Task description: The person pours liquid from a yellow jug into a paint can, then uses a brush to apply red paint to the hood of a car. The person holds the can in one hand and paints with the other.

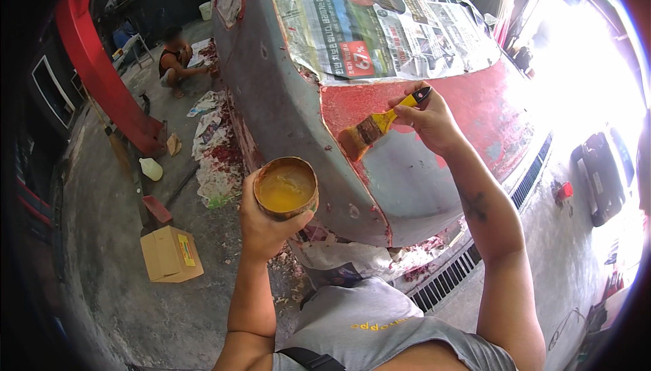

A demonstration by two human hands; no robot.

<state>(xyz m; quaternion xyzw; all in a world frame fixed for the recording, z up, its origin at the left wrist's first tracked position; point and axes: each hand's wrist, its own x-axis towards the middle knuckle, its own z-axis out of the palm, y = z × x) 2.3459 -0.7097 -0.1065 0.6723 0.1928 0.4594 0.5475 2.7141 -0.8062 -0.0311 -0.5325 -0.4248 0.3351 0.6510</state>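
Note:
My left hand (266, 225) is wrapped round a round can (313, 203) with yellowish liquid inside, held upright beside the car's corner. In my right hand (434, 121) is a paintbrush (385, 120) with a yellow handle and black end. Its bristles (352, 144) are at the car body (413, 168), by the seam between the grey side and the rear panel; whether they touch it I cannot tell. The body is part bare grey, part red paint (434, 96). Newspaper (380, 29) covers the window above the brush.
A person (175, 63) squats by the car's far left side. Stained paper sheets (215, 144) and red flakes lie along its base. On the left are a red post (102, 66), cardboard box (163, 252) and pale jug (150, 169). A floor grate (447, 279) runs behind the car.

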